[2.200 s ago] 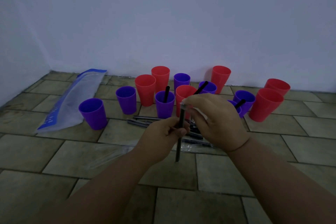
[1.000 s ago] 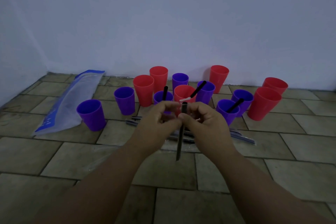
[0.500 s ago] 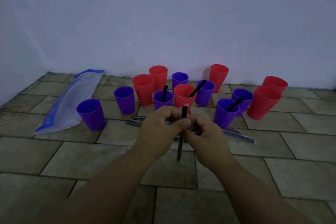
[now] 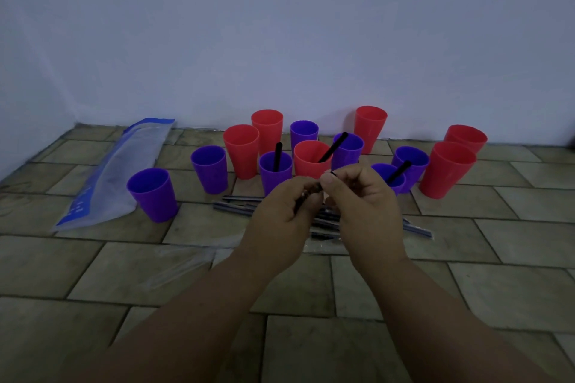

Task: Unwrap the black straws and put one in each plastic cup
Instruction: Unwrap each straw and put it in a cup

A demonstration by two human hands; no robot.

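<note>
Fingers [image 4: 295, 188] of left hand [image 4: 280, 214] and right hand [image 4: 364, 202] pinch one thin black straw [image 4: 301, 203], tilted, mostly hidden between them.

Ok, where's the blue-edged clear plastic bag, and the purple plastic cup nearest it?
Blue-edged clear plastic bag [image 4: 119, 166]: head view, middle of its clear panel.
Purple plastic cup nearest it [image 4: 154, 200]: head view, front wall.

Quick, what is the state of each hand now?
Left hand: closed, holding the black straw.
Right hand: closed, pinching the same straw's top end.
</note>
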